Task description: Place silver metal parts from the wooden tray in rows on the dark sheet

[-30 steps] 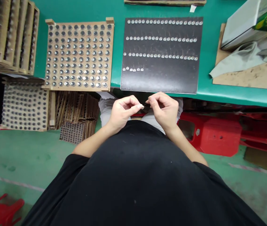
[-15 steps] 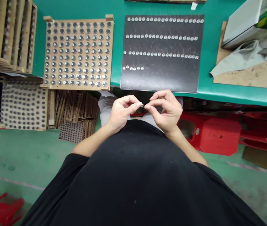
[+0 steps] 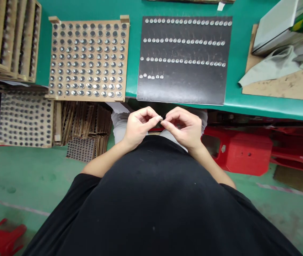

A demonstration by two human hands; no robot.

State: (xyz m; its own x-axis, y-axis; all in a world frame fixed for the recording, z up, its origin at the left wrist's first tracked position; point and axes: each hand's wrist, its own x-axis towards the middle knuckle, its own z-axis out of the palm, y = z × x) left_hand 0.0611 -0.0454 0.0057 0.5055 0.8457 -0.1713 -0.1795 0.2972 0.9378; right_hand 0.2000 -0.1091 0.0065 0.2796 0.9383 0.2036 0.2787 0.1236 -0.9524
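Note:
Pinched between thumb and forefinger of my left hand (image 3: 138,127) is a small round metal part (image 3: 161,119), mostly hidden by the fingertips. My right hand (image 3: 186,128) meets it from the other side, thumb and forefinger closed at the part, where a thin dark wire seems to show. Both hands are over my lap, just below the table edge. Beyond them lies a black board (image 3: 189,87) with rows of small silver discs, thin wires rising from them. To its left, a wooden tray (image 3: 87,99) holds rows of dark, round-topped cylinders, many with silver pieces on top.
Stacked wooden trays (image 3: 10,42) stand at the far left, with another filled tray (image 3: 25,121) below table level. A white box (image 3: 274,28) and grey cloth (image 3: 269,69) rest on cardboard at the right. Red plastic stools (image 3: 249,153) stand under the green table (image 3: 274,108).
My right hand's fingers have curled in, and its forefinger has come down to the thumb at the small part. My left hand has stayed nearly still.

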